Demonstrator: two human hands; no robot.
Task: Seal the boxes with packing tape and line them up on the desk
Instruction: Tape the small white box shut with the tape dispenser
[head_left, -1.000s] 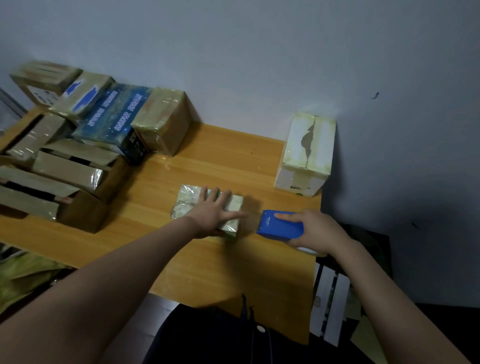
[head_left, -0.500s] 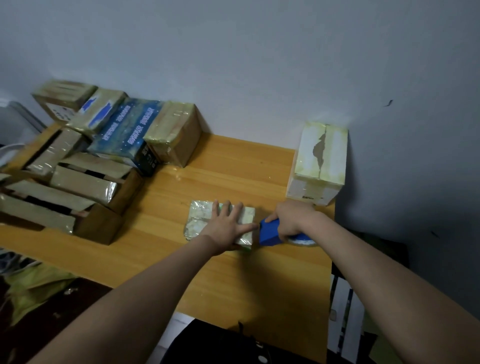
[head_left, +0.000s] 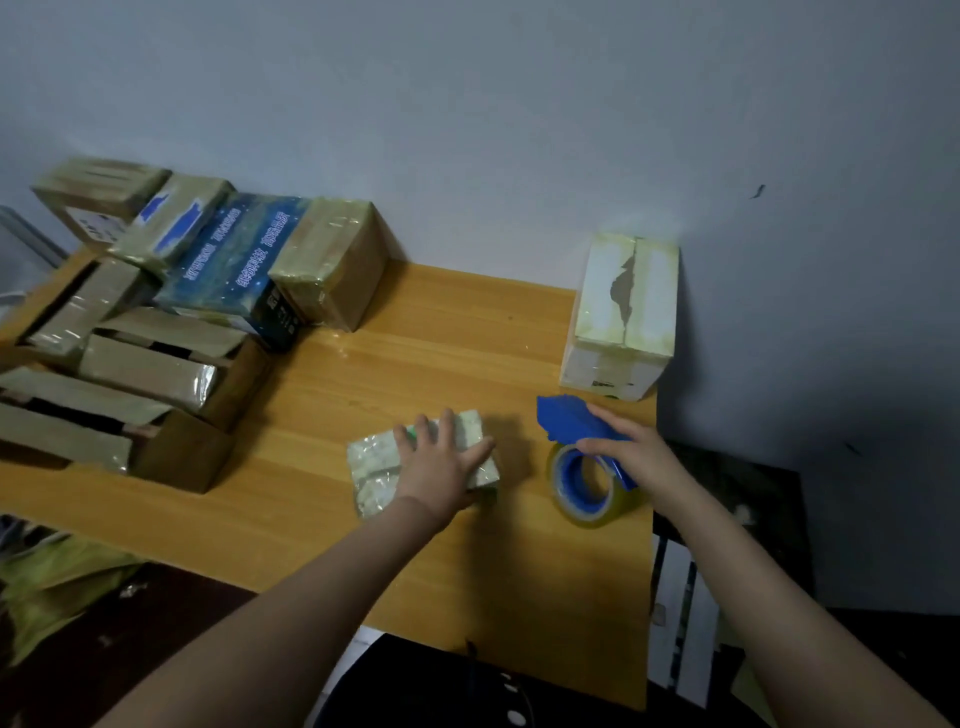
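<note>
view from the person's head, looking down at a wooden tabletop (head_left: 441, 353). the left hand (head_left: 441, 465) lies flat on a small box wrapped in glossy tape (head_left: 374, 462) near the front middle, fingers (head_left: 450, 423) spread straight and pressing it down. just to its right, apart from the box, the right hand (head_left: 636, 457) grasps a blue tape dispenser (head_left: 571, 423), its clear roll (head_left: 592, 506) resting on the tabletop. a white taped box (head_left: 621, 312) stands at the back right against the wall. a crowded pile of boxes (head_left: 156, 312) fills the left side. this looks like the taping step on the small box. the next move likely calls for bringing the dispenser's edge onto the box while the left hand steadies it.
</note>
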